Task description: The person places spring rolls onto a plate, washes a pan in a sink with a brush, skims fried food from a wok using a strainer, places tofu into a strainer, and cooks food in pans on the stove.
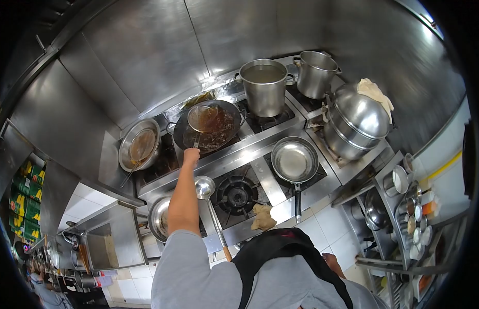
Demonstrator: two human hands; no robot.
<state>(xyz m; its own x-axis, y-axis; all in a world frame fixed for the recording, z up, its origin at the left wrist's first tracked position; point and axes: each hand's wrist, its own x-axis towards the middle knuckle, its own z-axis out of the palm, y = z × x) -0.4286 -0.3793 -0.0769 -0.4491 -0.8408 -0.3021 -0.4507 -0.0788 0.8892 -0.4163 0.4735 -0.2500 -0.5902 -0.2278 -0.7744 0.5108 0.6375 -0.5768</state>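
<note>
My left hand (191, 156) is closed round the handle of a round mesh strainer (199, 119). The strainer's basket is over a dark wok (219, 146) holding reddish-brown liquid with bits in it. To the left, a steel bowl (153, 157) holds a second strainer (143, 144). A long-handled ladle (210, 205) lies beside my forearm, its bowl on the stove. Low in the picture, beside my apron, my right hand (331, 262) hangs away from the stove; its fingers are too hidden to read.
Two tall pots (265, 98) (315, 82) and a domed steamer (347, 139) line the back right. A frying pan (294, 159) sits on a front burner, with a cloth (263, 217) near its left. Shelves of bowls stand at right. Another person (46, 292) is far left.
</note>
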